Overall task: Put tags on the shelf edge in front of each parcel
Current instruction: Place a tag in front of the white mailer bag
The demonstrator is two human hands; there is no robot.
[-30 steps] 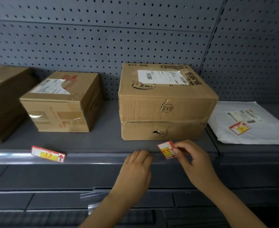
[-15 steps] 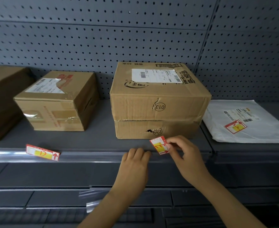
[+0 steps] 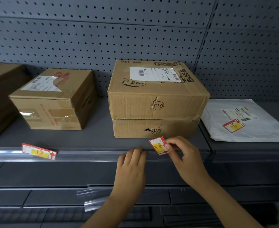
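Your right hand (image 3: 186,160) pinches a red-and-yellow tag (image 3: 158,145) just above the shelf edge (image 3: 89,156), before the stacked parcel (image 3: 155,111); your left hand (image 3: 130,168) rests relaxed-fingered on that edge, holding nothing; seat the tag's lower side level in the edge, centred on the parcel.

Right hand (image 3: 186,159) pinching red tag (image 3: 158,145) at shelf edge (image 3: 89,155), left hand (image 3: 131,168) fingertips touching it
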